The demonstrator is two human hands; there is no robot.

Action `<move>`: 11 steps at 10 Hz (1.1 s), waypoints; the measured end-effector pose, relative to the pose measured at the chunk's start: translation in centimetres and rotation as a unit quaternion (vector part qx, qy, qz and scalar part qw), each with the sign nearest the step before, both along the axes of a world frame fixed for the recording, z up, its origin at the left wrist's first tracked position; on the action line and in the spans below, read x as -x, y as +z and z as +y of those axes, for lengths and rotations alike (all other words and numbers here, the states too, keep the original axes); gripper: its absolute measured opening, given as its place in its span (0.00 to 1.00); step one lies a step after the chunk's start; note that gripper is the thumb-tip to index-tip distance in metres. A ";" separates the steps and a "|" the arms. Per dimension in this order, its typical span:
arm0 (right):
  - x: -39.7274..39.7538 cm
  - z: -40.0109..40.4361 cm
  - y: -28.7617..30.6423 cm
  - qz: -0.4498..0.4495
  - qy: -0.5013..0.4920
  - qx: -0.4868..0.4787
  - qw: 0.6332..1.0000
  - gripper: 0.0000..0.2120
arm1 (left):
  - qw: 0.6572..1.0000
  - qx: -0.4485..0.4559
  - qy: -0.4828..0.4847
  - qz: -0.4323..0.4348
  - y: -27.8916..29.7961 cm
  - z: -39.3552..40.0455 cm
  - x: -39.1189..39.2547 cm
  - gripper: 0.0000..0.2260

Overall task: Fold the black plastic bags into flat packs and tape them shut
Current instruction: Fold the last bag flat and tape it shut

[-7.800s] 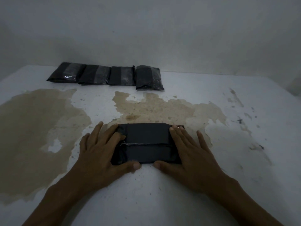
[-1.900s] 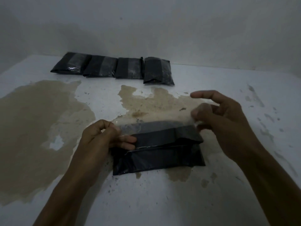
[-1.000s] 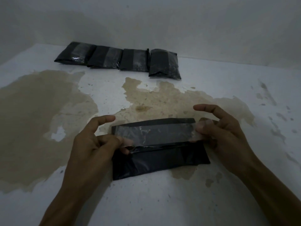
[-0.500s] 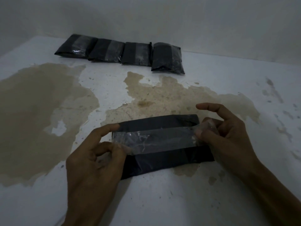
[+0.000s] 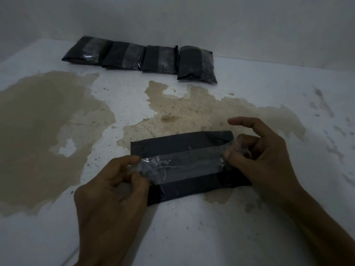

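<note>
A folded black plastic bag pack (image 5: 182, 144) lies flat on the stained white surface in front of me. A strip of clear tape (image 5: 184, 166) stretches across its middle, over the fold seam. My left hand (image 5: 115, 189) pinches the tape's left end at the pack's left edge. My right hand (image 5: 259, 158) pinches the tape's right end at the pack's right edge, index finger raised. The tape looks laid on the pack along most of its length.
Several finished taped black packs (image 5: 142, 56) lie in a row along the back wall. The white surface (image 5: 192, 237) has large brown stains (image 5: 38, 121) at the left and centre. Walls close off the back and left.
The tape strip has come down from the pack's far half onto its middle seam, held by both hands. The camera has tilted slightly, shifting the scene.
</note>
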State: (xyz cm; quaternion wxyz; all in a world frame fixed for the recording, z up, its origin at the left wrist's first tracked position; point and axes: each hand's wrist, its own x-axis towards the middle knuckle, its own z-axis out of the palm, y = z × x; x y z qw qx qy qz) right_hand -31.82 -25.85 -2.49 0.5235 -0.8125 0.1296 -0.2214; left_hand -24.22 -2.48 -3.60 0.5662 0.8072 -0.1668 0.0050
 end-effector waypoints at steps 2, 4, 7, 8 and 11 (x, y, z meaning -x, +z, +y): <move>-0.1 0.0 -0.1 0.002 0.001 0.044 0.999 0.25 | 0.999 -0.033 0.015 -0.027 -0.2 -0.4 0.0 0.17; -0.1 -0.1 -0.1 0.008 0.002 0.084 0.996 0.27 | 0.993 -0.104 0.034 -0.047 0.4 -0.4 0.2 0.18; 0.0 0.0 -0.2 0.008 0.003 0.116 0.993 0.26 | 0.979 -0.180 0.041 -0.083 0.8 -0.4 0.7 0.15; 0.2 0.3 0.1 0.013 0.006 0.133 0.991 0.26 | 0.966 -0.235 0.060 -0.092 0.6 -0.4 0.9 0.15; 0.5 0.3 -0.1 0.005 0.013 0.144 0.989 0.28 | 0.944 -0.308 0.057 -0.103 1.2 -0.3 1.1 0.14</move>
